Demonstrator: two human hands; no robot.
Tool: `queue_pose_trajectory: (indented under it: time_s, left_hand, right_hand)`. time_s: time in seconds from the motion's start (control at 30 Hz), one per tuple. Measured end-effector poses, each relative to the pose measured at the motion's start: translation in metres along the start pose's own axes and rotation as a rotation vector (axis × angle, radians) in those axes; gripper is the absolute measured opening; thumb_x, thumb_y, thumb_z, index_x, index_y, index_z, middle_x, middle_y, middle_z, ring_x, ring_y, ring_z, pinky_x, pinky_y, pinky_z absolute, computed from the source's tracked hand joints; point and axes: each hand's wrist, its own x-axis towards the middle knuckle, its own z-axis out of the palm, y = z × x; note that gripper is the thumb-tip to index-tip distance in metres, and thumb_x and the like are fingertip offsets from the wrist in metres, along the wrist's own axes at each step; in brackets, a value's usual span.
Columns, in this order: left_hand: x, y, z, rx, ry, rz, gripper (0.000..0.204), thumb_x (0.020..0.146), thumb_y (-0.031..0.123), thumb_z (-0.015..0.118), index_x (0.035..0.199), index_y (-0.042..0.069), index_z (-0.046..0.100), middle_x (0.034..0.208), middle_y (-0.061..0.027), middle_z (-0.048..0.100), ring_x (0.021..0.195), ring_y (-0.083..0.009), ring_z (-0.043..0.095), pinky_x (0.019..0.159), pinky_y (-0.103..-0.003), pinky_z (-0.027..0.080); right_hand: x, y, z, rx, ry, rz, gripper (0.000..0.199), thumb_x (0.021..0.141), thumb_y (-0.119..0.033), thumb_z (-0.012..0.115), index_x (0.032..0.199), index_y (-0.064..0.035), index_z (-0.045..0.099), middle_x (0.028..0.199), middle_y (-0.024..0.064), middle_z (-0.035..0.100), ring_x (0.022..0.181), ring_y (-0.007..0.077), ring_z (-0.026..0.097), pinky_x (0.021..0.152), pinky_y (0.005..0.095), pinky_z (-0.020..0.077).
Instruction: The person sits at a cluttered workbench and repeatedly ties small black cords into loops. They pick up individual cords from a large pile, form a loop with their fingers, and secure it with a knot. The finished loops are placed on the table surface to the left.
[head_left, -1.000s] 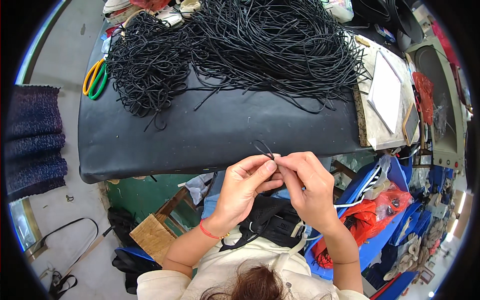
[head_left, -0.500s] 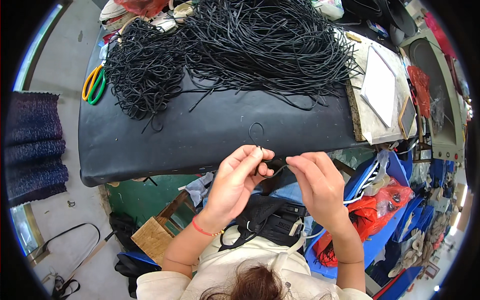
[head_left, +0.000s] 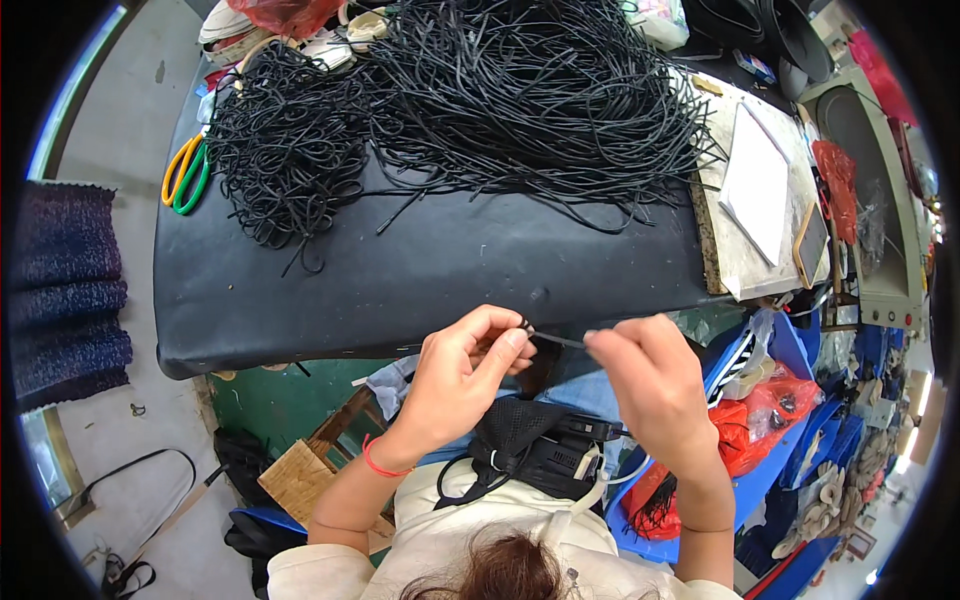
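A thin black cord [head_left: 562,341] stretches between my two hands, just off the front edge of the table. My left hand [head_left: 468,362] pinches it at a small dark bunch, probably a knot, by the thumb and index fingertips. My right hand [head_left: 655,380], smeared by motion, grips the other part of the cord between thumb and fingers. Beyond them on the black table [head_left: 440,270] lies a big heap of straight black cords [head_left: 540,110]. To its left is a smaller, tangled pile of looped black cords [head_left: 285,150].
Scissors with orange and green handles [head_left: 187,172] lie at the table's left side. On the right a pale board [head_left: 712,225] carries white paper [head_left: 757,185] and a phone [head_left: 811,246]. A blue bin [head_left: 745,495] with red plastic bags [head_left: 770,420] stands below, right of my arm.
My right hand has moved slightly right and the cord is now pulled straight. The loop that stood above my left fingers is gone. My left hand has tilted and lowered a little.
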Motion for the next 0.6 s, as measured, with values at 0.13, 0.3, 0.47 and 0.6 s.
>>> queue_pose_trajectory:
  time_s: [0.13, 0.3, 0.47, 0.6]
  left_hand:
    - [-0.009, 0.01, 0.004, 0.744, -0.168, 0.435, 0.012, 0.079, -0.002, 0.057, 0.091, -0.001, 0.059, 0.081, -0.0128, 0.06, 0.075, -0.0255, 0.061, 0.067, -0.032, 0.046]
    - [-0.009, 0.012, 0.006, -0.243, -0.1, 0.029, 0.028, 0.09, 0.008, 0.053, 0.115, -0.004, 0.052, 0.083, -0.0048, 0.061, 0.076, -0.0103, 0.057, 0.074, -0.026, 0.049]
    - [-0.003, 0.008, -0.003, -0.109, -0.118, 0.026, 0.025, 0.09, 0.01, 0.053, 0.112, -0.003, 0.055, 0.092, -0.0051, 0.06, 0.077, -0.0087, 0.056, 0.073, -0.023, 0.047]
    - [-0.006, 0.002, 0.002, -0.08, -0.061, 0.086, 0.017, 0.09, 0.005, 0.053, 0.105, -0.002, 0.057, 0.093, -0.0045, 0.06, 0.081, -0.0078, 0.056, 0.074, -0.022, 0.047]
  right_hand:
    - [0.025, -0.008, -0.014, -0.004, -0.064, -0.152, 0.014, 0.068, -0.004, 0.062, 0.082, -0.0034, 0.058, 0.078, 0.0077, 0.051, 0.069, 0.0241, 0.05, 0.06, 0.0324, 0.0399]
    - [0.008, 0.01, 0.014, 0.465, 0.009, 0.104, 0.008, 0.078, -0.002, 0.062, 0.085, -0.0011, 0.059, 0.079, 0.0108, 0.053, 0.071, 0.0274, 0.052, 0.062, 0.0346, 0.0432]
    - [-0.004, -0.01, 0.025, 0.495, 0.018, 0.175, 0.013, 0.078, 0.001, 0.058, 0.091, 0.0022, 0.057, 0.076, 0.0126, 0.052, 0.069, 0.0293, 0.052, 0.061, 0.0375, 0.0435]
    - [-0.001, -0.023, 0.014, 0.959, -0.166, 0.412, 0.018, 0.084, -0.001, 0.054, 0.1, 0.0014, 0.059, 0.083, 0.012, 0.062, 0.071, 0.0198, 0.061, 0.064, 0.0299, 0.0493]
